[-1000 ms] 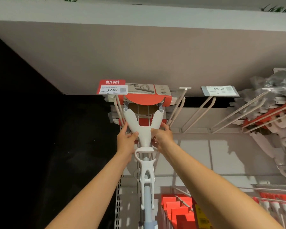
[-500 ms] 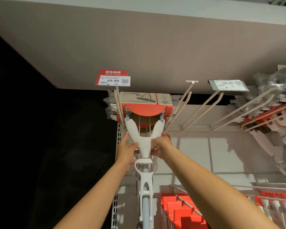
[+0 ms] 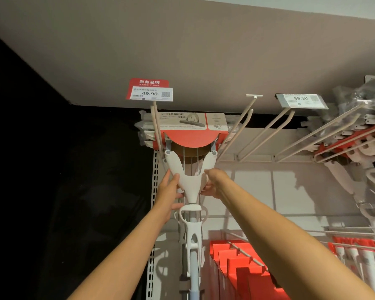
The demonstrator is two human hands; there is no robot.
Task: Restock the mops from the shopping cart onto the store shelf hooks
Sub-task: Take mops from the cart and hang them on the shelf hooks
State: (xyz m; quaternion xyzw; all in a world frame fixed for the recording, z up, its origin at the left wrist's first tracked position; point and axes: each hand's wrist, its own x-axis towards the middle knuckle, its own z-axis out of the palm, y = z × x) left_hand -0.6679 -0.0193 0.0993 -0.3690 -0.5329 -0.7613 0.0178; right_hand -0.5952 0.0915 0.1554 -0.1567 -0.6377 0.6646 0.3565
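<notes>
Mop [image 3: 190, 180] time up high: I hold the white fork-shaped neck of the mop with both hands, one on each side. My left hand [image 3: 169, 197] wraps its thumb and fingers round the left side of the neck. My right hand [image 3: 214, 183] curls round the right side. The mop head sits in a red and grey cardboard sleeve [image 3: 192, 132] at the top, close under the shelf board. It is right beside a long hook [image 3: 157, 128], but I cannot tell if it hangs on it. That hook carries a red price tag [image 3: 149, 90] that says 49.90. The mop's pale blue pole [image 3: 194, 276] hangs straight down between my arms.

More mops in plastic bags sit behind this one. To the right are bare hooks [image 3: 266, 132], and one has a grey price tag [image 3: 301, 100] that says 59.50. Far right, other white mops [image 3: 359, 146] hang in a bunch. Red boxes [image 3: 236, 263] hang lower down.
</notes>
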